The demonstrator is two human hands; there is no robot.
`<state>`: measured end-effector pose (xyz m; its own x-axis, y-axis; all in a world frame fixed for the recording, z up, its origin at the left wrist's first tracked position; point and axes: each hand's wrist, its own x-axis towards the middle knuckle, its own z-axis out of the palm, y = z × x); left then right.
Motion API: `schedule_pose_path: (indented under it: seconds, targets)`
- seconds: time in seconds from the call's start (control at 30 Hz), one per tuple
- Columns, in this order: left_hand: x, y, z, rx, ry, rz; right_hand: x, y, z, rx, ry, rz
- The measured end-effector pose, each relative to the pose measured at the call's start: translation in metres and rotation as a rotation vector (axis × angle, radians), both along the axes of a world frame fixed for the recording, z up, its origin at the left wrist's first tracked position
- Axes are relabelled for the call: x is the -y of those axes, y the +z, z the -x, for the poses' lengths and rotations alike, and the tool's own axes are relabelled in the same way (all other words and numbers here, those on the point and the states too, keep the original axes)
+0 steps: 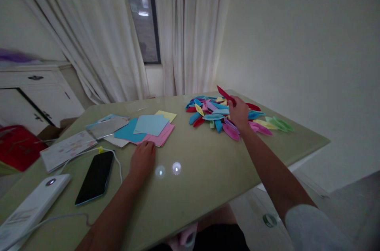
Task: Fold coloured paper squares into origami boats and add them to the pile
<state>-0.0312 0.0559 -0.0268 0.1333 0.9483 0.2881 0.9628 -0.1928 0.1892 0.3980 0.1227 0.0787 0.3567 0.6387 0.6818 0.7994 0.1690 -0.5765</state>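
My right hand (238, 113) pinches a red folded paper piece (225, 94), pointed at its far end, above a heap of similar folded paper pieces (213, 116) in blue, purple, yellow, red and pink. The hand and wrist cover part of that heap. Toward the table's left, my left hand (144, 158) rests with its fingertips at the near edge of a pink paper sheet (164, 136). A light blue sheet (151, 124) lies over the pink one, beside a darker blue sheet (127, 132) and a yellow sheet (168, 115). The left fingers look loosely bent, holding nothing visible.
Left on the glossy table (190, 187) lie a black-screened phone (95, 177), a white power bank (35, 205), a white cable (118, 164) and a flower-printed packet (69, 149). Green folded pieces (280, 124) lie near the right edge. A tape roll (269, 220) is on the floor.
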Motion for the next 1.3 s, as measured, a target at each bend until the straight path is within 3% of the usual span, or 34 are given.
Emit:
schedule_pose_path:
  seconds: [0.1, 0.2, 0.4, 0.53, 0.67, 0.87, 1.03, 1.1, 1.17, 1.3]
  targets:
    - [0.0, 0.001, 0.004, -0.014, 0.004, 0.009, -0.014, -0.003, 0.003, 0.02, -0.029, 0.014]
    - [-0.001, 0.001, 0.004, -0.019, 0.004, 0.017, -0.015, -0.02, 0.023, 0.036, 0.004, 0.054]
    - [-0.001, -0.002, 0.006, -0.004, -0.011, 0.002, 0.01, -0.072, 0.11, 0.122, 0.399, 0.172]
    - [0.0, -0.004, 0.014, 0.016, 0.012, -0.022, 0.038, -0.093, 0.15, 0.115, 0.609, 0.245]
    - [-0.001, -0.003, 0.02, 0.026, 0.034, -0.021, 0.054, -0.096, 0.157, 0.068, 0.818, 0.338]
    - [-0.003, 0.007, 0.023, 0.107, 0.053, -0.093, 0.056, -0.098, 0.152, 0.011, 0.894, 0.408]
    - [0.007, 0.029, 0.019, 0.312, 0.221, -0.256, 0.06, -0.094, 0.153, -0.044, 0.909, 0.417]
    - [0.017, 0.035, 0.013, 0.54, 0.282, -0.305, 0.062, -0.091, 0.154, -0.132, 0.913, 0.444]
    - [0.029, 0.036, 0.005, 0.727, 0.16, -0.329, 0.063, -0.088, 0.155, -0.263, 0.925, 0.478]
    - [0.046, 0.03, -0.008, 0.793, -0.121, -0.183, 0.064, -0.082, 0.151, -0.47, 1.009, 0.449]
